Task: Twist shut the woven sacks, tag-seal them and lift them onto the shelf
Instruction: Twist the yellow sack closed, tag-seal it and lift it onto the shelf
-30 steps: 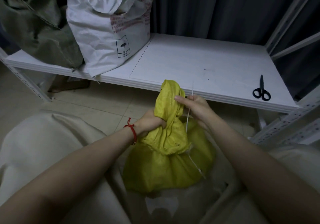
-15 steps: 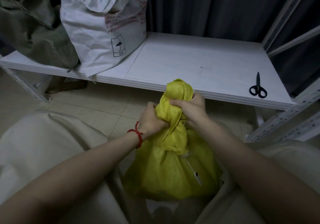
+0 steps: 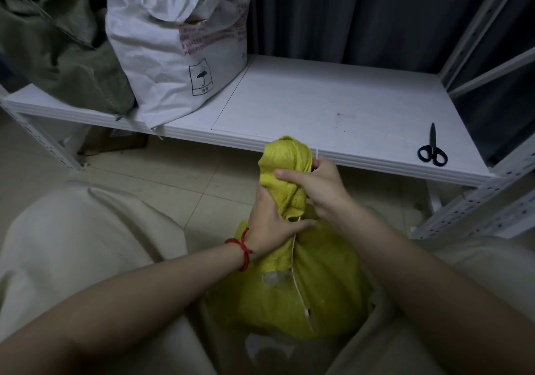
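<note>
Our left hand (image 3: 269, 224) slid lower, gripping the sack (image 3: 318, 287) neck; right hand (image 3: 315, 189) clamps the twist above, pinching the tie (image 3: 293, 258). Sack sits on floor, near side of shelf (image 3: 318, 108). Risk: either grip eases, twist unwinds.

Yellow woven sack (image 3: 304, 287), lower centre of frame: upright, bulging body, neck gathered and twisted into crumpled tuft reaching shelf edge. Left hand (image 3: 272, 224) grips neck low, right hand (image 3: 318, 189) grips it higher. Thin white tag-seal strip (image 3: 295, 261) runs down sack front from neck; upper tip pokes above right hand. White shelf (image 3: 333, 108) spans mid frame. On it, upper left: white woven sack (image 3: 173, 56), upright, umbrella mark; grey-green sack (image 3: 58, 56) slumped against it.
</note>
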